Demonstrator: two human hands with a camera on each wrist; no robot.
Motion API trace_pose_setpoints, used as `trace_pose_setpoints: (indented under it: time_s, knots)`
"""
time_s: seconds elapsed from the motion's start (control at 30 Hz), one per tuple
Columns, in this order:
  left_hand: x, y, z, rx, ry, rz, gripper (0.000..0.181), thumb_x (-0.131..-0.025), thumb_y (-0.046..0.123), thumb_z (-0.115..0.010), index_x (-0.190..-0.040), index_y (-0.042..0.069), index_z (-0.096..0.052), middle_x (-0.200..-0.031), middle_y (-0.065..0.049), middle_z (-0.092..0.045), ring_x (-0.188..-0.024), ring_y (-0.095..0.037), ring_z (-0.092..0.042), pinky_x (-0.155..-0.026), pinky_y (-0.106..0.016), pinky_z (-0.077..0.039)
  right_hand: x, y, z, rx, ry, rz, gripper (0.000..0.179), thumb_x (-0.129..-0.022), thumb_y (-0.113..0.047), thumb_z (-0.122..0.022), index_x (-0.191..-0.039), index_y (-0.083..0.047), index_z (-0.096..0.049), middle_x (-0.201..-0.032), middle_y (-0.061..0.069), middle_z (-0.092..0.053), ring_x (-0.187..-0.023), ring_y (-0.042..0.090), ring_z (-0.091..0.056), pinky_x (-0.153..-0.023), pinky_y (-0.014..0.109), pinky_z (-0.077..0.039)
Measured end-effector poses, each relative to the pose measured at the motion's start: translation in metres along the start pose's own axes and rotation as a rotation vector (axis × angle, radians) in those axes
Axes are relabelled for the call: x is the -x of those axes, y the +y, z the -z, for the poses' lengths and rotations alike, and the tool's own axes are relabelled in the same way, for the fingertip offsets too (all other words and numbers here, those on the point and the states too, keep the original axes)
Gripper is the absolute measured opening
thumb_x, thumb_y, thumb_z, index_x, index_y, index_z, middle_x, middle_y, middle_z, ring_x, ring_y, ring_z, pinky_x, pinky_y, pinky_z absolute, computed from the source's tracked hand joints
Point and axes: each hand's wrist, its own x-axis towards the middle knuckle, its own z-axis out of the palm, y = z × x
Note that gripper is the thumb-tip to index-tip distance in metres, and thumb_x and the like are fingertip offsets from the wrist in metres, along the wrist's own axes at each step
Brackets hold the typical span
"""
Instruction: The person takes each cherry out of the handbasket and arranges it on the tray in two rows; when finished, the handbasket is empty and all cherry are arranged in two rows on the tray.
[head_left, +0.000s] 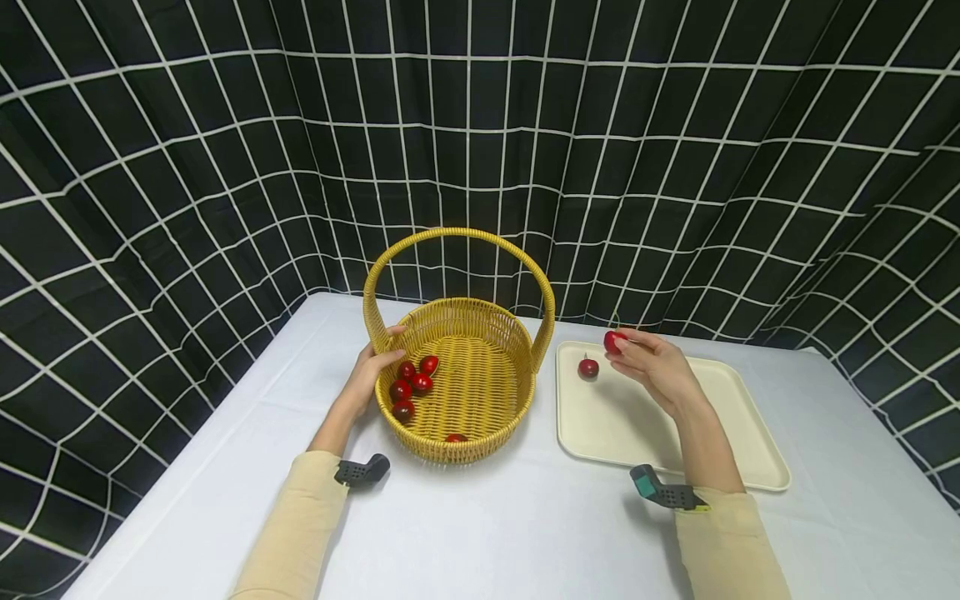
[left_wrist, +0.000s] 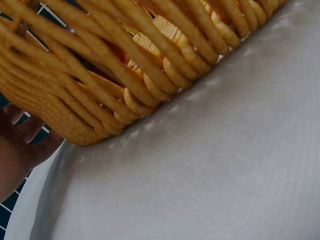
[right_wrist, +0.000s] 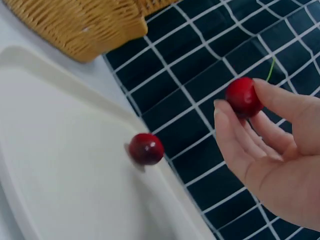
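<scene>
My right hand [head_left: 660,371] pinches a red cherry [right_wrist: 244,97] with a green stem between thumb and fingers, above the far left part of a cream tray [head_left: 637,433]. Another dark red cherry [head_left: 588,367] lies on that tray, near its far left corner. At the left rim of a yellow wicker basket [head_left: 480,450], my left hand [head_left: 367,373] grips the side by the foot of the handle, thumb over the rim. Inside the basket, several cherries [head_left: 422,382] cluster on the left, and one more cherry [head_left: 456,437] shows partly behind the front rim.
The basket's tall arched handle [head_left: 459,232] rises over its middle. A white cloth [head_left: 480,533] covers the table. Black curtain [head_left: 495,150] with a white grid hangs behind and along both sides. Each wrist carries a small dark camera mount [head_left: 363,472].
</scene>
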Motion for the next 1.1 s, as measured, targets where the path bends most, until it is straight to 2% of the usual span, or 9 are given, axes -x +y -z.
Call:
trace_pose_setpoints:
  time_s: [0.1, 0.23, 0.37, 0.47, 0.53, 0.73, 0.9, 1.1]
  knots:
    - [0.0, -0.001, 0.0, 0.004, 0.003, 0.002, 0.049, -0.094, 0.011, -0.048, -0.142, 0.007, -0.039, -0.147, -0.015, -0.036, -0.135, -0.028, -0.031, -0.112, -0.043, -0.016, -0.001, 0.005, 0.005, 0.115, 0.029, -0.012, 0.058, -0.096, -0.012, -0.057, -0.139, 0.014, -0.029, -0.104, 0.002, -0.061, -0.088, 0.008, -0.066, -0.081, 0.024, -0.051]
    - [0.0, -0.002, 0.001, 0.003, 0.0, 0.001, 0.049, -0.095, 0.011, -0.048, -0.143, 0.007, -0.039, -0.148, -0.014, -0.036, -0.135, -0.028, -0.03, -0.113, -0.041, -0.015, -0.003, 0.012, 0.012, 0.22, 0.079, -0.038, 0.059, -0.096, -0.017, -0.057, -0.139, 0.014, -0.031, -0.117, 0.017, -0.053, -0.087, 0.005, -0.065, -0.082, 0.024, -0.051]
    - [0.0, -0.002, 0.001, 0.004, -0.005, -0.002, 0.049, -0.095, 0.011, -0.048, -0.143, 0.007, -0.038, -0.148, -0.014, -0.035, -0.136, -0.027, -0.029, -0.113, -0.041, -0.013, -0.005, 0.019, 0.018, 0.204, 0.135, -0.096, 0.057, -0.096, -0.015, -0.058, -0.138, 0.014, -0.033, -0.11, 0.015, -0.056, -0.081, 0.004, -0.066, -0.079, 0.024, -0.052]
    - [0.0, -0.002, 0.001, 0.005, -0.005, -0.002, 0.049, -0.095, 0.011, -0.048, -0.143, 0.007, -0.038, -0.148, -0.014, -0.035, -0.136, -0.028, -0.03, -0.113, -0.041, -0.014, -0.007, 0.023, 0.021, 0.162, 0.174, -0.159, 0.057, -0.095, -0.013, -0.059, -0.138, 0.014, -0.033, -0.099, 0.005, -0.058, -0.077, 0.006, -0.067, -0.077, 0.024, -0.053]
    - [0.0, -0.001, 0.001, 0.005, -0.003, -0.001, 0.049, -0.094, 0.011, -0.048, -0.143, 0.006, -0.039, -0.148, -0.014, -0.035, -0.136, -0.028, -0.03, -0.113, -0.041, -0.015, -0.007, 0.025, 0.022, 0.145, 0.191, -0.194, 0.058, -0.094, -0.012, -0.06, -0.139, 0.013, -0.032, -0.095, 0.004, -0.059, -0.076, 0.006, -0.067, -0.076, 0.024, -0.053]
    - [0.0, 0.0, 0.001, 0.009, -0.001, 0.004, 0.05, -0.094, 0.012, -0.048, -0.143, 0.007, -0.038, -0.146, -0.016, -0.036, -0.135, -0.029, -0.032, -0.112, -0.043, -0.016, -0.01, 0.033, 0.026, 0.177, 0.23, -0.244, 0.056, -0.094, -0.012, -0.061, -0.137, 0.014, -0.035, -0.081, -0.005, -0.063, -0.072, 0.004, -0.065, -0.073, 0.021, -0.053]
    - [-0.001, -0.001, 0.001, 0.014, -0.008, -0.003, 0.049, -0.095, 0.011, -0.048, -0.143, 0.006, -0.037, -0.147, -0.016, -0.035, -0.134, -0.03, -0.032, -0.112, -0.041, -0.017, -0.011, 0.04, 0.026, 0.223, 0.252, -0.28, 0.052, -0.095, -0.012, -0.059, -0.135, 0.013, -0.038, -0.083, -0.003, -0.063, -0.072, 0.004, -0.066, -0.073, 0.021, -0.053]
    - [0.0, -0.001, 0.001, 0.005, -0.007, -0.003, 0.05, -0.095, 0.012, -0.048, -0.143, 0.006, -0.037, -0.147, -0.015, -0.034, -0.135, -0.029, -0.031, -0.112, -0.041, -0.017, -0.013, 0.045, 0.024, 0.215, 0.261, -0.27, 0.052, -0.095, -0.011, -0.059, -0.134, 0.015, -0.038, -0.084, -0.001, -0.062, -0.07, 0.005, -0.066, -0.072, 0.02, -0.053]
